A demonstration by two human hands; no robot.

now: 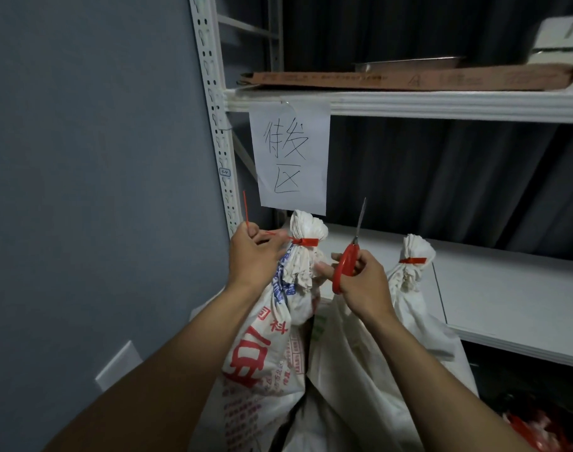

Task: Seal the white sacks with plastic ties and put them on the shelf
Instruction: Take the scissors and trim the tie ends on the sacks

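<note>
The white woven sack with red and blue print point(265, 347) stands upright between the two forearms, its bunched neck cinched by a red plastic tie point(306, 242) just right of the left hand point(254, 256). That hand's fingers point(272, 238) are curled and pinch the tie's thin loose tail, which sticks up above them. The right hand point(365, 282) grips red-handled steel scissors point(347, 265), fingers curled round the handles, blades together and pointing up; its fingertips touch the sack's neck below the tie. Right of those fingers, a second white sack point(412, 288), tied with its own red plastic tie point(412, 260), leans on the white shelf board point(507, 288). Above the fingers, a white paper sheet with handwritten characters point(290, 154) hangs from the upper shelf, which carries flat brown cardboard point(409, 79).
</note>
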